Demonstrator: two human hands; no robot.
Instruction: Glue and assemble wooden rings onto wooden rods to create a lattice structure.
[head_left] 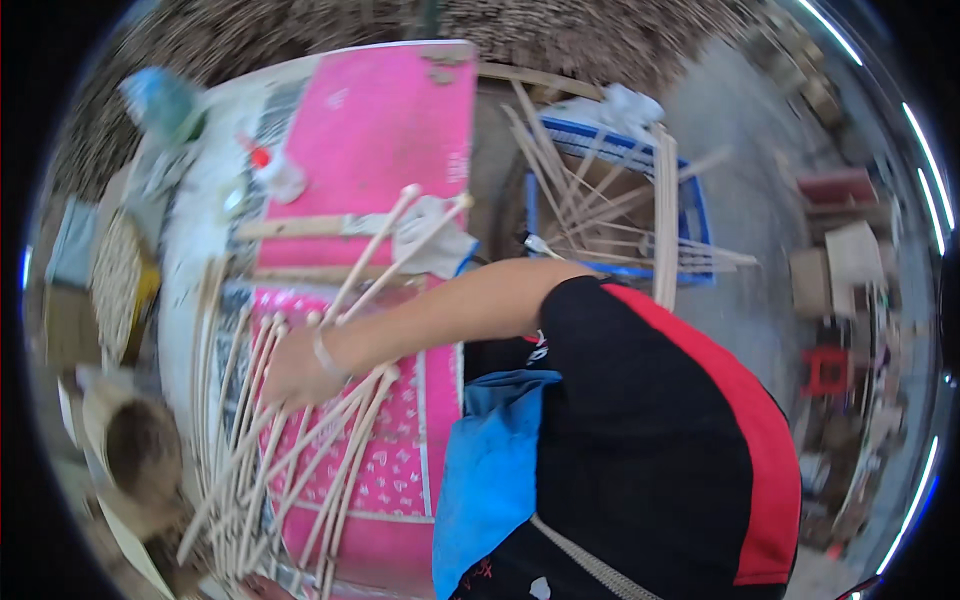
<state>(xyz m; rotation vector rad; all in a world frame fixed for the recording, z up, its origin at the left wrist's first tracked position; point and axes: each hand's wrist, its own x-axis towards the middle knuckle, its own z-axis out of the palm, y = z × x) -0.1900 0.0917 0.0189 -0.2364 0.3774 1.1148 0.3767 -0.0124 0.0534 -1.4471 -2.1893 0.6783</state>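
Observation:
Over the left part of the table, my right hand (pixel 300 368) is closed around long pale wooden sticks (pixel 375 252) with small round knobs at their ends. A light band circles its wrist. My fingertips are hidden beneath the hand. More knobbed sticks (pixel 345 470) lie beneath and around it, fanned toward the lower left. At the bottom edge only a bit of my left hand (pixel 265 588) shows, near the sticks' lower ends. Its fingers are mostly cut off and blurred. The table is covered with a pink patterned sheet (pixel 400 130).
A white bottle with a red cap (pixel 282 178), a wooden bar (pixel 290 227) and a whitish cloth (pixel 430 240) lie on the table. Right of it stands a blue-edged box (pixel 700 230) with sticks across it. A cardboard tube (pixel 145 450) and a tray of small pieces (pixel 120 285) are left.

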